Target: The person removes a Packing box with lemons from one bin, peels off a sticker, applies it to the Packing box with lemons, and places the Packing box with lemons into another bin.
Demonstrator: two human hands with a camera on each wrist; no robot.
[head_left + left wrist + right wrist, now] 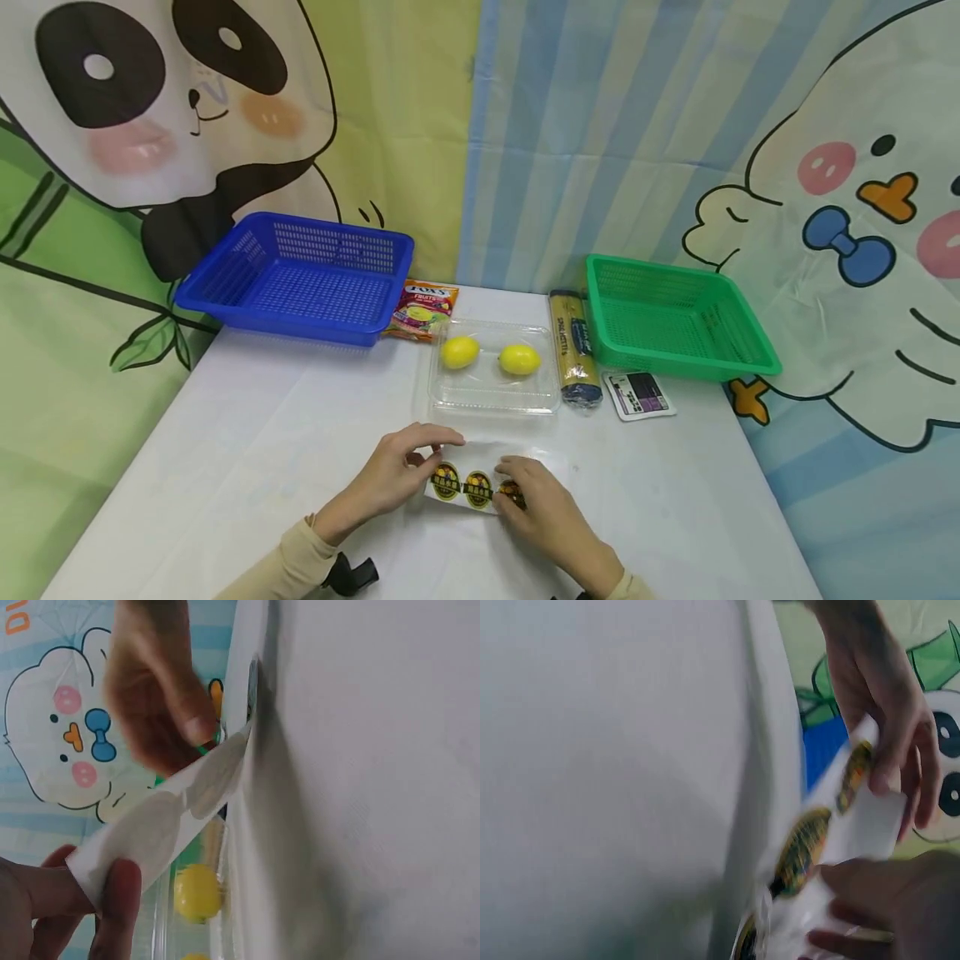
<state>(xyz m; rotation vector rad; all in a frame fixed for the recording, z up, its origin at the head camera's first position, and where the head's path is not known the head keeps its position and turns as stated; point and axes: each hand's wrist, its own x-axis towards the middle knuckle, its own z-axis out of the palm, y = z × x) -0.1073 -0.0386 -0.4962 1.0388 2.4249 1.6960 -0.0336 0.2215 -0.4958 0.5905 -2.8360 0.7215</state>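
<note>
A white strip of round black-and-gold stickers [477, 490] is held up at a slant over the table. My left hand [401, 472] pinches the strip's left end; in the left wrist view its thumb [122, 883] lies across the plain back. My right hand [546, 507] is at the other end, thumb and forefinger apart around the rightmost sticker [513, 493]. The right wrist view shows these fingers [855, 879] blurred beside the printed face, with shiny clear film at the strip's near end.
Behind the strip, a clear plastic box [491, 392] has two lemons in it. A blue basket [300, 323], candy bag [425, 310], spaghetti pack [573, 346], green basket [682, 360] and small white-and-purple packet [639, 395] stand further back. A black object [351, 575] lies by my left sleeve.
</note>
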